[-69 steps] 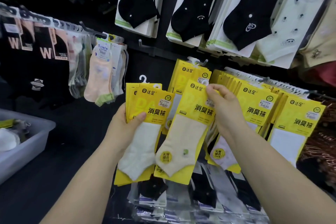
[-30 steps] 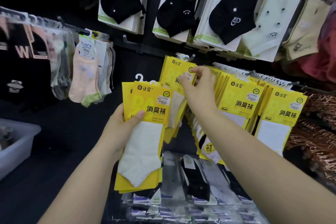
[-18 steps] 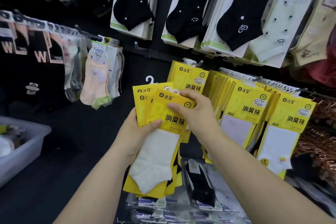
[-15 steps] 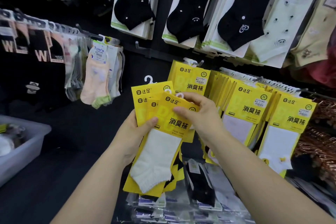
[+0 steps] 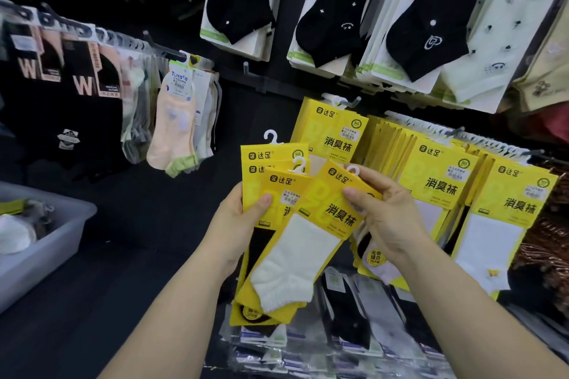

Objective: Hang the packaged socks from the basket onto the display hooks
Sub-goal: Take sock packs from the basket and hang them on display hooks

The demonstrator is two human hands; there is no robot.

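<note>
Your front sock pack is covering most of stack behind it; your left hand is hiding stack's left edge. Basket is running off left edge, contents blurring. Black socks are getting cropped at top edge. Price sticker print is showing too small.

- Front pack: yellow card, black characters, white ribbed sock.
- Packs behind: same yellow, black print, white hooks; a black sock shows low down.
- Hung packs: yellow with black characters, white socks; the rightmost sock bears a small yellow motif.
- Top socks: black, scattered white dots and stars, on white cards edged green; one has a white heart outline.
- Pale sock: creamy green with dark specks.
- Peach sock: green cuff, white label, blue lettering.
- Left packs: black and peach, pale "W" letters.
- Basket: grey.
- Low packs: black and grey socks.
</note>
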